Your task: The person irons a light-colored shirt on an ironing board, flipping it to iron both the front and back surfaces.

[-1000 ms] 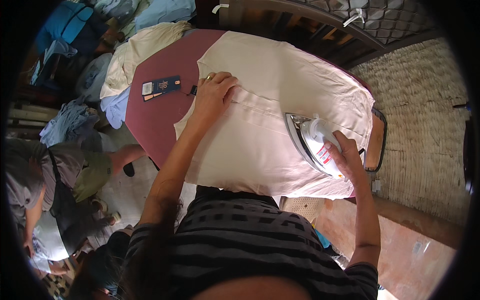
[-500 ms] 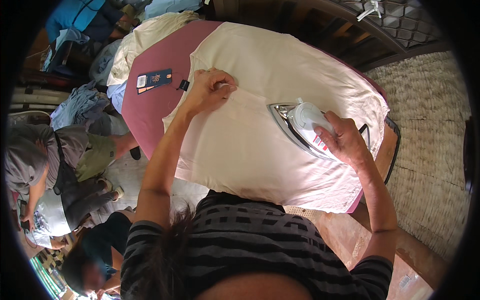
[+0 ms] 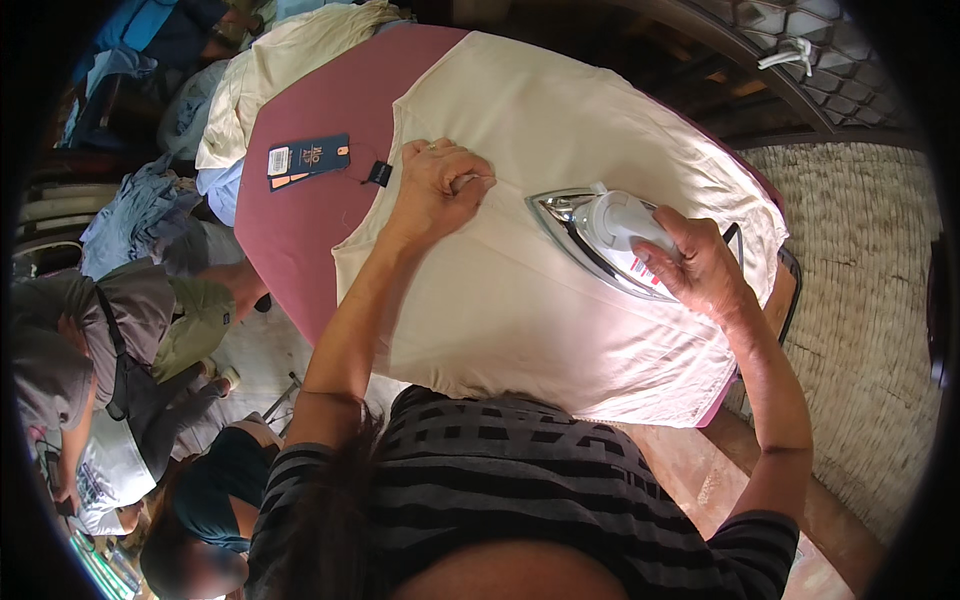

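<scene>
A cream cloth garment lies spread over a maroon ironing board. My left hand rests on its upper part, closed, with thumb and fingertips pinching the cloth. My right hand is wrapped round the handle of a white electric iron. The iron's silver soleplate lies on the cloth, its pointed tip facing my left hand a short way off. Dark paper tags hang by a string from a small black label at the garment's edge and lie on the board.
Rumpled cream cloth hangs at the board's far left end, and blue clothes are heaped beside it. Other people, one in a grey top, are at the left. A metal grille stands beyond the board; a ribbed mat is at the right.
The gap between the iron's tip and my left hand has narrowed, as the iron has slid leftward over the cloth. The whole view has shifted slightly.
</scene>
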Tool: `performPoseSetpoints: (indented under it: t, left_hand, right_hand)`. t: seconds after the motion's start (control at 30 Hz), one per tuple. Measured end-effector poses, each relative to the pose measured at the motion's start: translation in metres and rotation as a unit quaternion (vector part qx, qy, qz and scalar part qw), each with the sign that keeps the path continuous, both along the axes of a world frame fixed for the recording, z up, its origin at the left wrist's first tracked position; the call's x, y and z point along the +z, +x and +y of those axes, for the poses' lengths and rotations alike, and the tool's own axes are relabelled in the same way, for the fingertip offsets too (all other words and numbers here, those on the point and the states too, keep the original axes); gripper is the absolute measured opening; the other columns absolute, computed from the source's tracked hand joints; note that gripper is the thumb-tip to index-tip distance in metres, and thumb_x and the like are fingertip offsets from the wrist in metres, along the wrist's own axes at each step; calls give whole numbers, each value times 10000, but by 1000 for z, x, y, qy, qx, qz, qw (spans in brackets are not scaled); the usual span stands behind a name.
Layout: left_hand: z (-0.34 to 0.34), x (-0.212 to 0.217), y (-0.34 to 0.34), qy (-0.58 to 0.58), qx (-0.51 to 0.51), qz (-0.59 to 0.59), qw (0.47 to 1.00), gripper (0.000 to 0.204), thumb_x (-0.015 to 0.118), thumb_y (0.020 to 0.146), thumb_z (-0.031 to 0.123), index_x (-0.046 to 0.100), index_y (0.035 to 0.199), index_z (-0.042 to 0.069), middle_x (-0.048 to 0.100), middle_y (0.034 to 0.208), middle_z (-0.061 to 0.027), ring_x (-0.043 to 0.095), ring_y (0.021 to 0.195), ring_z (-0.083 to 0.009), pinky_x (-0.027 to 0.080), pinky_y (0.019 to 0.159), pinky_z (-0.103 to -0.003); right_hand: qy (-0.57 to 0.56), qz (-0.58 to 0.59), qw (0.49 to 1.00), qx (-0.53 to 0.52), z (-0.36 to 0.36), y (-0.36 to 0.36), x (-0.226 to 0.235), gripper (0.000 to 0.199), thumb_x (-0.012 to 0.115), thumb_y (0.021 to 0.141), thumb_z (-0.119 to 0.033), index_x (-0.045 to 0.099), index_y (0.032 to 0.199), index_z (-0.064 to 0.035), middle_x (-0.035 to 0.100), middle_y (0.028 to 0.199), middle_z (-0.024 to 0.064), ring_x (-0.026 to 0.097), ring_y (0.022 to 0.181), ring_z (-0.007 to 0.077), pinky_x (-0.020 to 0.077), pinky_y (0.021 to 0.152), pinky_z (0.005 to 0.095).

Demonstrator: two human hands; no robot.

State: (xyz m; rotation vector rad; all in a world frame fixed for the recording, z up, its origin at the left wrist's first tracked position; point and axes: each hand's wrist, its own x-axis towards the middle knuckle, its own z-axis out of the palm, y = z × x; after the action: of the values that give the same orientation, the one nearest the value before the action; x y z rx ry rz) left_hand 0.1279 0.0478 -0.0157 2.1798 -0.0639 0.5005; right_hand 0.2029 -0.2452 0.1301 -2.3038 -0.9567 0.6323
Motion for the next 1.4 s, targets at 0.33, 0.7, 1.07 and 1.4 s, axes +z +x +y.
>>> performPoseSetpoints:
  t: [0.33, 0.7, 1.07, 1.4]
  left_hand:
    - [7, 0, 3, 3, 1, -22, 1000, 114, 671, 733, 23, 657, 797, 117, 564, 637, 27, 524, 660, -172, 325, 811, -369]
    - [8, 0, 5, 6, 18, -31, 999, 158, 657, 781, 18, 663, 909, 111, 489, 582, 33, 492, 635, -149, 327, 792, -363]
    - [12, 1, 6, -17, 5, -14, 1000, 159, 645, 835, 25, 607, 984, 65, 472, 547, 27, 445, 470, -111, 371, 639, -265]
    - [12, 4, 5, -13, 0, 0, 1000, 181, 637, 876, 22, 581, 1049, 21, 481, 543, -12, 457, 466, -108, 363, 503, -276]
  right_hand:
    - [-4, -7, 999, 42, 27, 31, -10, 253, 736, 880, -183, 564, 927, -3, 603, 658, 145, 565, 536, 200, 453, 537, 314]
    - [4, 4, 996, 87, 37, 42, -4, 244, 728, 893, -159, 570, 958, 15, 635, 714, 140, 609, 578, 163, 462, 534, 303]
    - [9, -4, 992, 126, 48, 60, -9, 262, 674, 936, -232, 559, 930, 3, 563, 631, 126, 503, 511, 175, 410, 498, 313]
    - [9, -84, 980, 182, 49, 69, -14, 294, 624, 958, -299, 640, 980, -7, 623, 648, 153, 592, 532, 243, 450, 532, 341]
